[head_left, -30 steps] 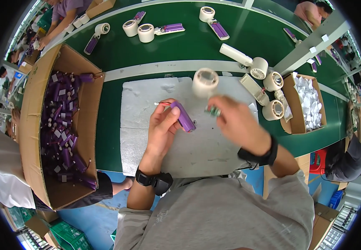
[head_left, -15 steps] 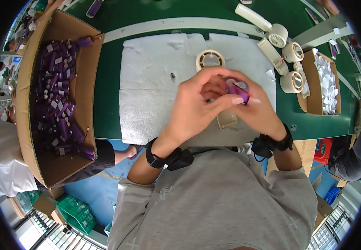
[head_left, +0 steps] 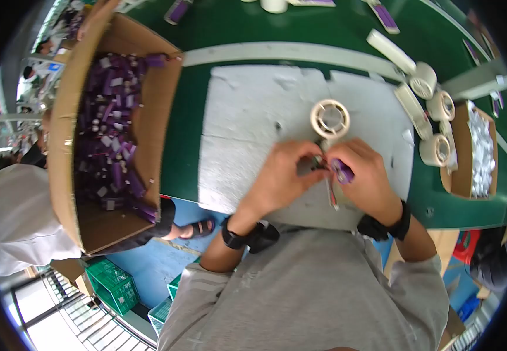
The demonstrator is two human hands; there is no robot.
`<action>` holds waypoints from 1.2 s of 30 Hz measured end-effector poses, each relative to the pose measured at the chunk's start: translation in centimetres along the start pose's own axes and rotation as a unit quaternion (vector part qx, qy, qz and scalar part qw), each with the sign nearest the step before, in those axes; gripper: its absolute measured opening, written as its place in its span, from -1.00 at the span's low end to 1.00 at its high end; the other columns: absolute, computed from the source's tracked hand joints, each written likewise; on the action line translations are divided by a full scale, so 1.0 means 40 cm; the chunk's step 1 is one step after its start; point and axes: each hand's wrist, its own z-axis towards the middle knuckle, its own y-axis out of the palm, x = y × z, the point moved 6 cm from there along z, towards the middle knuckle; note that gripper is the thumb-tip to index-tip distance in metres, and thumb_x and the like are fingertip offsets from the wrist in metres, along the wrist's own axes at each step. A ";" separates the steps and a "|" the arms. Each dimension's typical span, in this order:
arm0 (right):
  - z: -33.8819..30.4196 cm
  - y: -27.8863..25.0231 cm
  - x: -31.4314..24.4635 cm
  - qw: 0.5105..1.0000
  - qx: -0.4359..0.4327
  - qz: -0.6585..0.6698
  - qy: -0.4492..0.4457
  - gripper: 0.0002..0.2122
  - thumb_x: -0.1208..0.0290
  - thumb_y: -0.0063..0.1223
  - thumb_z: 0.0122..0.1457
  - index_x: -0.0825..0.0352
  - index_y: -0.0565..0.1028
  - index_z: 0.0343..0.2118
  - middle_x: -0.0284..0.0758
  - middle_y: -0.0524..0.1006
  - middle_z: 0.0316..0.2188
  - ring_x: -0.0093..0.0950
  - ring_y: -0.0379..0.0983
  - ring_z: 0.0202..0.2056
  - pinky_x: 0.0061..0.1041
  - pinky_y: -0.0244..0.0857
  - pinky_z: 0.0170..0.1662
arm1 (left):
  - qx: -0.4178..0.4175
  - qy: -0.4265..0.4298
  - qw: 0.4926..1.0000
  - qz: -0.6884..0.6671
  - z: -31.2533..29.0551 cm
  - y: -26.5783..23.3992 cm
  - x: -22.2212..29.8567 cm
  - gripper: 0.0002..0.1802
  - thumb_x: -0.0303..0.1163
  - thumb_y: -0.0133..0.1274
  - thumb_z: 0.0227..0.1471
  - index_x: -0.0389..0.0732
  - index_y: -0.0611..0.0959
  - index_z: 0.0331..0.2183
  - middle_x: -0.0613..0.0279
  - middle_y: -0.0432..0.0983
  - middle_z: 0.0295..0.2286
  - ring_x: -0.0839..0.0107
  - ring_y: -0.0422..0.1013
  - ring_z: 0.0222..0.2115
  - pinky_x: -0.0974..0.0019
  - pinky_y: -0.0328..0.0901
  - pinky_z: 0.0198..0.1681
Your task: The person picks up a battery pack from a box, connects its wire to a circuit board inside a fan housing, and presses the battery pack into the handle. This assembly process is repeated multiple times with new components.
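My right fingers (head_left: 353, 151) are curled closed around a purple battery pack (head_left: 342, 171), its end tilted up at me just above the desk (head_left: 180, 152). My left fingers (head_left: 301, 148) are bent in a pinch right beside it, meeting at something small and dark; blur keeps me from telling exactly what they grip. A thin reddish wire (head_left: 332, 198) trails below, toward my body.

Just beyond my hands, a round white fan head (head_left: 330, 119) lies with its ring facing up on a white foam sheet (head_left: 239, 137) spread over the green surface. To my left stands a tall cardboard box (head_left: 63, 152), holding a heap of purple packs (head_left: 113, 126). Over on my right, beside the foam, more white fan parts (head_left: 423, 81) sit clustered, with a long white cover (head_left: 391, 51) at their far end. Next to them is a smaller cardboard box (head_left: 456, 175) filled with white pieces (head_left: 480, 155). Past the big box, a person in a pale top (head_left: 22, 216) sits close by, a sandalled foot (head_left: 198, 229) showing beneath the desk.
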 end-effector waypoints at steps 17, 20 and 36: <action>-0.020 -0.010 -0.009 0.999 -0.040 -0.029 0.012 -0.81 0.70 0.12 -0.11 0.32 0.48 -0.39 -0.28 0.51 -0.51 -0.29 0.43 -0.41 -0.38 0.33 -0.38 | 0.074 0.130 0.985 0.080 -0.024 -0.006 0.039 -0.64 -0.75 0.08 -0.16 -0.19 0.66 -0.26 0.10 0.48 -0.30 0.26 0.50 -0.33 0.32 0.40 -0.31; -0.040 -0.012 0.022 0.995 -0.036 0.044 0.083 -0.82 0.68 0.09 -0.02 0.32 0.48 -0.33 -0.31 0.47 -0.50 -0.34 0.40 -0.43 -0.44 0.31 -0.38 | 0.021 0.035 0.995 -0.089 -0.027 0.019 0.018 -0.65 -0.78 0.05 -0.13 -0.22 0.65 -0.28 0.14 0.46 -0.31 0.32 0.52 -0.28 0.34 0.40 -0.30; -0.019 0.018 0.076 0.993 0.040 0.073 0.078 -0.92 0.57 0.10 0.13 0.37 0.48 -0.30 -0.27 0.37 -0.36 -0.44 0.32 -0.47 -0.57 0.22 -0.38 | 0.029 0.045 0.969 -0.240 0.011 0.022 -0.069 -0.76 -0.61 0.28 -0.12 -0.28 0.64 -0.31 0.22 0.52 -0.38 0.49 0.50 -0.37 0.47 0.42 -0.35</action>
